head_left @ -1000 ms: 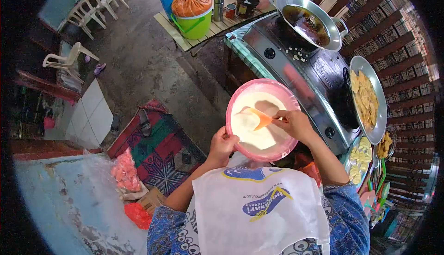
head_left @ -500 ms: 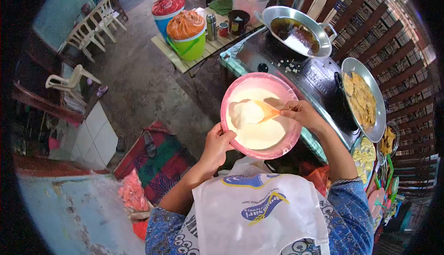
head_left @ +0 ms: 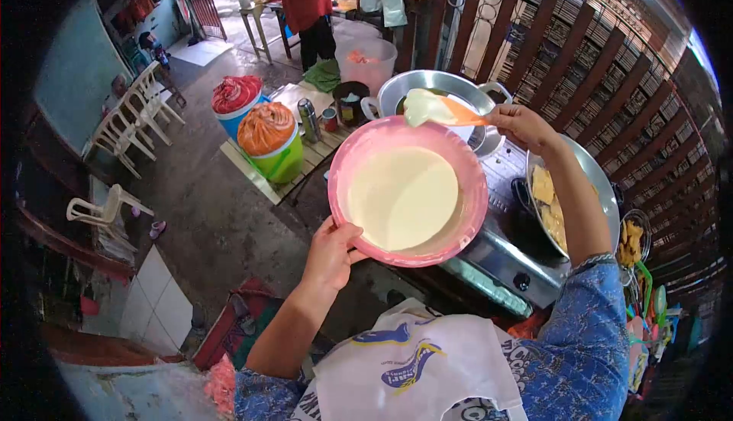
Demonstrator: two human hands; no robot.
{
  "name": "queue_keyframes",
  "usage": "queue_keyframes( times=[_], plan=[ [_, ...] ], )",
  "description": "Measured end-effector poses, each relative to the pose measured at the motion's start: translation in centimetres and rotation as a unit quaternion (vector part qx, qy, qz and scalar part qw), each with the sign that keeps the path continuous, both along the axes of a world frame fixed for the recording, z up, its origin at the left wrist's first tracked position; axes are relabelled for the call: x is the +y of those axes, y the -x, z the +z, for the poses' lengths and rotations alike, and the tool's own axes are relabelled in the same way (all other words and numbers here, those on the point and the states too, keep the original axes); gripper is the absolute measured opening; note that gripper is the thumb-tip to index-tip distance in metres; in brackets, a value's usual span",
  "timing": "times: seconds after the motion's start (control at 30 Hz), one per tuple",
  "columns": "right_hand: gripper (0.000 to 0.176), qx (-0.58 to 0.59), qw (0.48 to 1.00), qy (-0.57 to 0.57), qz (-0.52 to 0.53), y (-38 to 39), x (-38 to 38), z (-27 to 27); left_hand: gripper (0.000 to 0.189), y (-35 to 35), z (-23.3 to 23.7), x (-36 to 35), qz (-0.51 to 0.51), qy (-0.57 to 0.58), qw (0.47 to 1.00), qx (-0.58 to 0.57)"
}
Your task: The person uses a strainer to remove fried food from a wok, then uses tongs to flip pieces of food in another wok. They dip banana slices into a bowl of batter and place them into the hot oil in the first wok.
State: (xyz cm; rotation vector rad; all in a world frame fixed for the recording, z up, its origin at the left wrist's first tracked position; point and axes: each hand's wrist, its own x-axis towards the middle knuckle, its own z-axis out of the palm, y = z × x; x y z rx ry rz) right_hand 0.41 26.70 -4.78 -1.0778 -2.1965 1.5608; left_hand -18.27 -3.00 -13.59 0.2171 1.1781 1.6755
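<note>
Right hand (head_left: 523,127) here, fingers closed on the orange spatula (head_left: 464,115), its long axis running leftward, coated blade by the pink bowl's (head_left: 341,192) far rim. The wok (head_left: 424,80) lies beyond, nearer this hand; left hand (head_left: 330,257) grips the bowl's near-left rim.

L hand (head_left: 330,257) gripping, R (head_left: 523,127) prob. pinching

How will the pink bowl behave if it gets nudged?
The pink bowl likely wants to tip: the left hand grips just one side of its rim. It is probably heavy, given the broad pool of batter, which looks runny and may slosh.
</note>
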Motion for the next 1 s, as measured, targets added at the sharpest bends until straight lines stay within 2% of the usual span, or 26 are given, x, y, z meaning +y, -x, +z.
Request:
queue_keyframes(
  times=[0.07, 0.17, 0.23, 0.3, 0.33, 0.4, 0.43, 0.47, 0.57, 0.6, 0.67, 0.7, 0.8, 0.87, 1.0],
  plan=[
    [0.014, 0.030, 0.999, 0.034, 0.004, 0.7, 1.7, 0.4, 0.029, 0.0, -0.1, 0.4, 0.001, 0.006, 1.000, 0.004],
    [0.016, -0.037, 0.998, -0.044, -0.034, 2.0, 6.8, -1.6, 0.030, 0.0, -0.1, 0.3, 0.003, 0.023, 1.000, 0.002],
    [0.015, -0.073, 0.994, -0.073, -0.039, 3.3, 11.6, -5.3, 0.032, -0.3, 0.2, 0.2, 0.012, 0.039, 0.999, -0.008],
    [0.021, -0.141, 0.978, -0.154, -0.025, 4.4, 13.5, -6.8, 0.032, -0.5, 0.2, 0.0, 0.016, 0.034, 0.999, -0.011],
    [0.021, -0.140, 0.978, -0.153, -0.025, 5.0, 14.1, -7.5, 0.032, -0.7, 0.2, -0.2, 0.019, 0.028, 0.999, -0.015],
    [0.028, -0.217, 0.892, -0.395, 0.022, 6.2, 15.1, -8.8, 0.032, -0.9, 0.1, -0.3, 0.031, 0.033, 0.999, -0.020],
    [0.031, -0.262, 0.870, -0.418, 0.013, 6.9, 14.2, -8.3, 0.032, -1.0, 0.1, -0.3, 0.039, 0.035, 0.998, -0.026],
    [0.031, -0.262, 0.870, -0.417, 0.014, 7.4, 13.3, -8.0, 0.032, -1.0, 0.0, -0.3, 0.046, 0.036, 0.998, -0.031],
    [0.020, -0.288, 0.803, -0.521, -0.025, 8.5, 11.9, -7.6, 0.032, -1.0, -0.4, -0.4, 0.044, 0.035, 0.998, -0.028],
    [0.020, -0.288, 0.803, -0.522, -0.025, 8.6, 11.5, -7.5, 0.032, -1.0, -0.3, -0.3, 0.044, 0.034, 0.998, -0.029],
    [0.015, -0.251, 0.720, -0.647, 0.005, 8.8, 10.4, -7.0, 0.035, -1.1, -0.3, -0.2, 0.041, 0.041, 0.998, -0.017],
    [0.012, -0.255, 0.694, -0.673, 0.005, 9.0, 10.1, -6.9, 0.035, -1.1, -0.5, -0.2, 0.040, 0.040, 0.998, -0.017],
    [0.012, -0.223, 0.688, -0.691, 0.010, 9.5, 9.0, -6.5, 0.034, -1.1, -1.0, -0.3, 0.041, 0.030, 0.998, -0.024],
    [0.013, -0.248, 0.686, -0.684, 0.015, 9.7, 7.4, -5.5, 0.032, -1.1, -0.9, -0.5, 0.040, 0.023, 0.999, -0.030],
    [0.012, -0.233, 0.706, -0.668, 0.018, 9.1, 7.3, -5.9, 0.033, -1.2, -2.0, -1.1, 0.029, 0.011, 0.999, -0.036]
  ],
)
